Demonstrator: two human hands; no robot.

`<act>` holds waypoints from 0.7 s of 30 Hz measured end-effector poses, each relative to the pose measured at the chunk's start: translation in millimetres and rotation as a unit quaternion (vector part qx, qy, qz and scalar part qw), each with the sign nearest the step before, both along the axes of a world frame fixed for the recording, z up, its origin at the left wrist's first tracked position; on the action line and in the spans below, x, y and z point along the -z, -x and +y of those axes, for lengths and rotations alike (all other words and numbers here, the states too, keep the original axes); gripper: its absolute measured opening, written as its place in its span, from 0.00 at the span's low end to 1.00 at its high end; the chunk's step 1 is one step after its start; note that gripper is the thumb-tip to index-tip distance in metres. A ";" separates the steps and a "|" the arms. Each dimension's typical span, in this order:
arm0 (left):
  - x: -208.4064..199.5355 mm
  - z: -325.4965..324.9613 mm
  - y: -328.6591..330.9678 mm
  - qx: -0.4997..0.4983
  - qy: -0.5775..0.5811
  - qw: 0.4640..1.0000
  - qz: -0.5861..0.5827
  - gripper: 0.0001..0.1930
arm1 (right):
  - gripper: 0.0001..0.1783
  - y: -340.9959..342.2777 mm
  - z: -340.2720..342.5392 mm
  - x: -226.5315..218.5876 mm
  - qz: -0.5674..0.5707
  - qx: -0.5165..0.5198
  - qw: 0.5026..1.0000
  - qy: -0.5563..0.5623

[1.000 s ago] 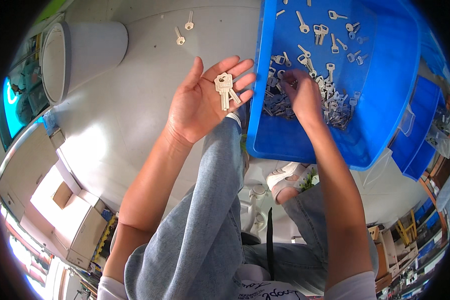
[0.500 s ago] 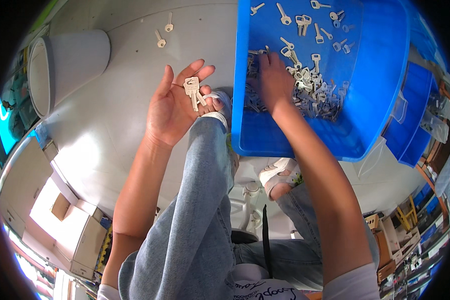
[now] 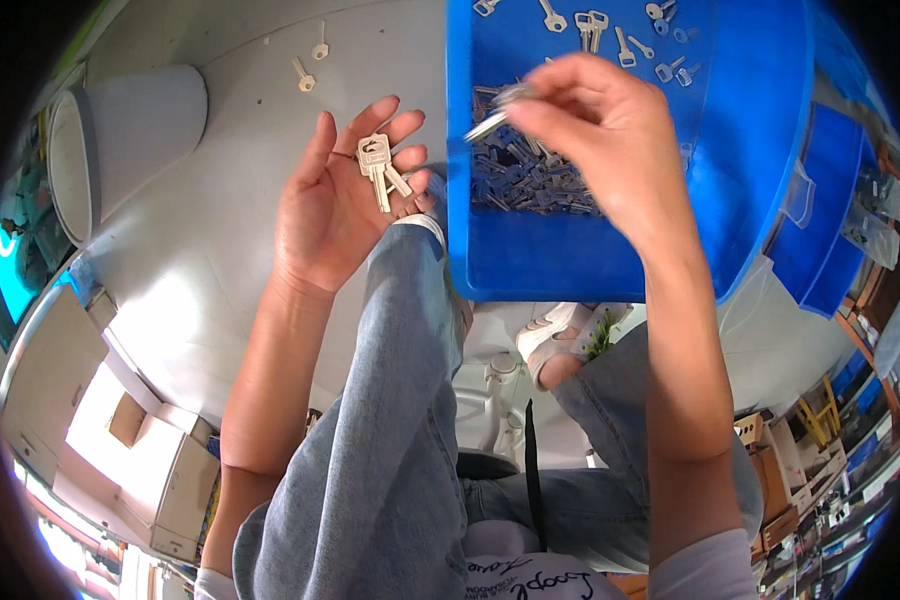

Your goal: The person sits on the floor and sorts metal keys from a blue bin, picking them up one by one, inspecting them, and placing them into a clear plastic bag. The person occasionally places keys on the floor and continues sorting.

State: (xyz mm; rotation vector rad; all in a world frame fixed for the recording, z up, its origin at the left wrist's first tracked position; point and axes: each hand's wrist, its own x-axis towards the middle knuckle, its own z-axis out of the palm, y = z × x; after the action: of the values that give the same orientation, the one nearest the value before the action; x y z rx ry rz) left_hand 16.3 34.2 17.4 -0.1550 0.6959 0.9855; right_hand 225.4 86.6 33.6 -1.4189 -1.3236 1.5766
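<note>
My left hand is palm up with its fingers spread and slightly curled. A few silver keys lie overlapped across that palm, their blades pointing toward me. Over the near left part of a large blue bin, my right hand pinches a silver key between thumb and fingers. This key is blurred, and my fingers hide its head; whether more than one is held I cannot tell. Beneath the hand, a heap of loose keys covers part of the bin's bottom. Several single keys lie scattered farther back in it.
Two keys, one nearer and one farther, lie on the grey floor at the far left. A white cylindrical bin rests on its side left of my left hand. Another blue container with plastic bags stands at right.
My right hand has risen out of the key heap and now holds a key above the bin. My left hand keeps its keys and has shifted slightly in the picture.
</note>
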 end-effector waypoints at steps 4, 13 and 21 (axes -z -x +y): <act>-15.1 5.6 -7.6 -0.003 0.013 1.000 0.022 0.20 | 0.09 14.3 5.1 -23.4 -0.007 -0.037 0.996 -0.078; 10.4 -4.7 9.9 -0.010 -0.003 1.000 -0.005 0.17 | 0.16 0.4 -56.2 111.6 -0.366 -0.238 0.883 -0.175; 9.8 -8.7 13.0 -0.015 0.006 1.000 0.026 0.17 | 0.11 -31.3 -37.8 111.9 -0.356 -0.242 0.883 -0.189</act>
State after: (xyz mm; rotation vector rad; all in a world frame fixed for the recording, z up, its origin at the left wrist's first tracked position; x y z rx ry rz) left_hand 3.3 25.5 7.6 -0.1507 0.7478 1.0169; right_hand 256.7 48.8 -78.3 -1.5403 -2.4243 0.9637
